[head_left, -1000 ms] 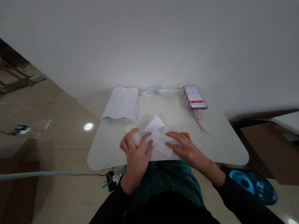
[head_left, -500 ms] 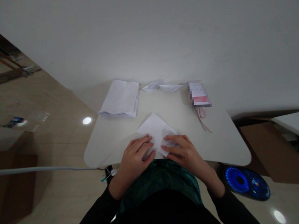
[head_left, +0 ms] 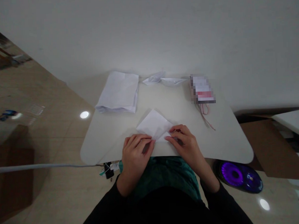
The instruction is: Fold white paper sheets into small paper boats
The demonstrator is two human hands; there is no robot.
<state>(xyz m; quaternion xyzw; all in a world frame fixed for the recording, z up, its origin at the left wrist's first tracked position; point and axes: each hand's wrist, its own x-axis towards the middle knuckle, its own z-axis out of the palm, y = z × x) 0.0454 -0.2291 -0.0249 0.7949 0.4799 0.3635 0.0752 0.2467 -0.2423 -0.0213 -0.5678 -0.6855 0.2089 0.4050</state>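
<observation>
A folded sheet of white paper (head_left: pixel 153 122) lies near the front edge of the white table, one corner pointing away from me. Its near part is turned up into a flap. My left hand (head_left: pixel 137 150) pinches the paper's near left side between thumb and fingers. With thumb and fingertips closed, my right hand (head_left: pixel 186 141) grips the right corner of the flap. Farther back stand two folded paper boats (head_left: pixel 174 81), touching or nearly touching. The fingers hide parts of the paper's lower edges.
A stack of white paper (head_left: pixel 119 91) lies at the back left of the table (head_left: pixel 92 150). At the back right is a blurred-out phone-like object (head_left: pixel 204 89) with a pink strap (head_left: pixel 206 115). A wall rises behind. A lit speaker (head_left: pixel 240 175) and a cardboard box (head_left: pixel 275 146) are at right.
The near corner of the paper has been folded upward. My hands have gone from lying spread on the sheet to pinching its near edge. The view has shifted slightly.
</observation>
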